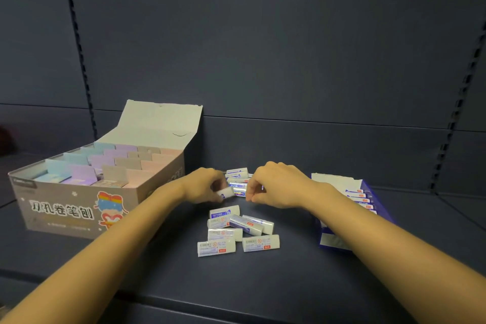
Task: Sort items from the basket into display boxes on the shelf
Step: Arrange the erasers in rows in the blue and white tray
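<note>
Several white erasers with blue-and-white sleeves (238, 230) lie loose on the dark shelf, and a few more (237, 173) sit behind my hands. My left hand (202, 185) has its fingers curled round one eraser (226, 191). My right hand (273, 185) pinches another eraser (240, 188) at its end; the two erasers meet between the hands. A blue display box (378, 200) with erasers standing in a row is just right of my right wrist.
A large grey display box (65, 208) with pastel sharpeners and its lid raised stands at the left. The dark shelf back panel (289, 60) rises behind. The shelf's front edge (210, 302) runs below my forearms.
</note>
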`<state>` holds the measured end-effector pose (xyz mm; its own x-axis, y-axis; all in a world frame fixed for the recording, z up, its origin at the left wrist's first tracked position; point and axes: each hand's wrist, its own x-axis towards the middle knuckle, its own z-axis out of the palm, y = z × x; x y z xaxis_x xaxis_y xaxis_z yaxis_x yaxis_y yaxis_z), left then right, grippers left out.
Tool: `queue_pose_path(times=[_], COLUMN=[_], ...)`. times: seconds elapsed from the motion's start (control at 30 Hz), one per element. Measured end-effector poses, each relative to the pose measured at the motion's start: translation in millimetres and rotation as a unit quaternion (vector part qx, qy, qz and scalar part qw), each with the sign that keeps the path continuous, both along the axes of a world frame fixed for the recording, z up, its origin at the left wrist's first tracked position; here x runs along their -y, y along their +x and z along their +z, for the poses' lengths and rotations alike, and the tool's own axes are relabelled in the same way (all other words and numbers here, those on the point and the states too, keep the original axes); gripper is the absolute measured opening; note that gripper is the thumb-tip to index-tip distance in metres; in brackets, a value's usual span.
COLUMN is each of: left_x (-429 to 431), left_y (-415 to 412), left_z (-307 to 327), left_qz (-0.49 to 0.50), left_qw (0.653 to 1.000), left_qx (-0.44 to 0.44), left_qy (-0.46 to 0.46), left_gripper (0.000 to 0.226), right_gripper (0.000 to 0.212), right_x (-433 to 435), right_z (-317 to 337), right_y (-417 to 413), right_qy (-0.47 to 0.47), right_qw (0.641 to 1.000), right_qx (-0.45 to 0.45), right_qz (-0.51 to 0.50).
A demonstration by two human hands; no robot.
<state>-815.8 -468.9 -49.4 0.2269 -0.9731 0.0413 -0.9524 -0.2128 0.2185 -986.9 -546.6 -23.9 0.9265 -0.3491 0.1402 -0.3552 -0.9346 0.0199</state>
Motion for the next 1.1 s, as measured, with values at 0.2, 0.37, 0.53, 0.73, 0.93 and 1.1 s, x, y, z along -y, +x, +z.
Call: queue_pose_path(times=[0.2, 0.37, 0.53, 0.73, 0.93, 1.1], left_x=[-13.6, -25.7, -37.0, -38.7, -22.7, -1.0], left_y=[-2.0, -5.5, -5.0, -6.3, -14.2, -30.0], left_z=[14.6, 21.8, 23.5, 27.5, 22.3, 22.2], left_qz=[0.027, 0.026, 0.031, 0.071, 0.054, 0.038], left_qw=[0.991, 0.973, 0.946, 0.926, 0.907, 0.9], left_qx=[-0.101, -0.188, -0.286, -0.321, -0.365, -0.39], left_qy=[-0.083, -0.131, -0.151, -0.185, -0.201, -0.193], left_gripper=[0.019, 0.022, 0.024, 0.024, 0.02, 0.016], right_gripper=[0.022, 0.031, 0.031, 0.026, 0.027, 0.017], right_x=[-4.2, -4.8, 1.2, 18.5, 33.5, 46.6], right_z=[-6.3, -12.4, -22.9, -17.6, -2.9, 7.0], right_y=[20.1, 37.1, 49.7, 39.6, 4.1, -35.0], right_qy=[0.028, 0.054, 0.071, 0.116, 0.188, 0.259], right_qw=[0.999, 0.997, 0.993, 0.991, 0.982, 0.962], right_qx=[-0.019, -0.047, -0.08, -0.062, 0.0, 0.086], right_qz=[0.022, 0.038, 0.049, 0.009, -0.01, -0.032])
